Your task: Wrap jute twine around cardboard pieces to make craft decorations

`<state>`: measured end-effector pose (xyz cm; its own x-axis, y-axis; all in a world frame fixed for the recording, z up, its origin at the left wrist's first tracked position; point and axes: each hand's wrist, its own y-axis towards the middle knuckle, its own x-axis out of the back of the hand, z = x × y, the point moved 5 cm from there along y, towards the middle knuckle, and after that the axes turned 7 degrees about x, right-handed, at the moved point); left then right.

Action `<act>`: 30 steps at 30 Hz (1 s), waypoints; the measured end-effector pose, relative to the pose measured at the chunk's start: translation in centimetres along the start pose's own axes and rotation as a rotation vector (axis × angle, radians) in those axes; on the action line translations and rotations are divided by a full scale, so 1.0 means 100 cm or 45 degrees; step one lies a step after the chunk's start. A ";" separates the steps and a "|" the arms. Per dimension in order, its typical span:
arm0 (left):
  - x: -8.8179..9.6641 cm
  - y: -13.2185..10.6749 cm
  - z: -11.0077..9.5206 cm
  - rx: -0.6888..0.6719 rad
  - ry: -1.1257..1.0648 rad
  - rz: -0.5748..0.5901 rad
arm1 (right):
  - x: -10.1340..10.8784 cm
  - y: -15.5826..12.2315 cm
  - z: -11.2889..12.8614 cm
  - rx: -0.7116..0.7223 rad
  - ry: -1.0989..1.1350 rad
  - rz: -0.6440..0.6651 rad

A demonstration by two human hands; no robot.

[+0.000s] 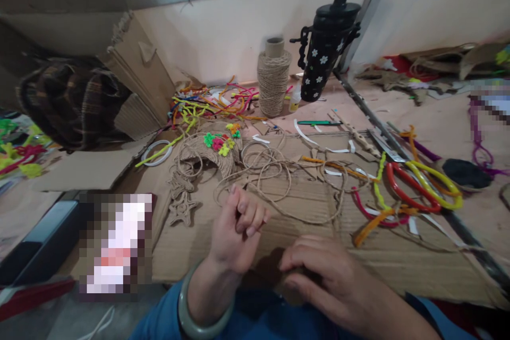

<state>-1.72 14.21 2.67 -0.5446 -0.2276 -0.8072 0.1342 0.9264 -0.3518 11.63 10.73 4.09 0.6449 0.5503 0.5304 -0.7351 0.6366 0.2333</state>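
Observation:
My left hand [239,228] is raised over the cardboard [303,196], its fingers curled in and nothing visible in them. To its right, my right hand [330,276] is bent with thumb and fingers closed around a brown piece [294,291], mostly hidden, whose kind I cannot make out. Loose loops of twine [274,180] lie just beyond both hands. Behind my left hand rests a twine-wrapped crescent [215,155] with small green, pink, yellow and orange flowers, and twine-wrapped stars [183,208] beside it.
At the back stand a twine spool [274,85], a small glue bottle [295,100] and a black flowered tumbler [329,42]. Coloured pipe cleaners [215,100] are heaped left of the spool. Red [410,191] and yellow rings [436,186] lie right, near scissors [384,146]. An open cardboard box [135,69] stands left.

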 end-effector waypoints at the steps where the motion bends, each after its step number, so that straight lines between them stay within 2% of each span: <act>1: 0.000 0.000 0.000 0.000 -0.001 0.005 | 0.000 0.000 0.000 0.001 -0.004 0.000; 8: 0.001 -0.001 0.000 -0.020 0.021 -0.027 | 0.001 0.002 0.001 0.010 -0.026 -0.006; 15: 0.003 -0.001 0.001 0.021 -0.028 0.025 | -0.001 0.002 0.001 0.035 -0.049 -0.009; 25: 0.000 -0.004 0.002 0.029 0.042 -0.057 | -0.001 0.004 -0.001 0.015 -0.061 0.002; 30: 0.000 -0.004 0.002 -0.017 0.047 -0.075 | -0.003 0.004 0.002 0.043 -0.204 0.035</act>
<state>-1.64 13.79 2.75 -0.5818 -0.2711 -0.7668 0.0899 0.9156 -0.3919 11.10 10.70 4.17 0.5844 0.4723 0.6599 -0.7605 0.6024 0.2424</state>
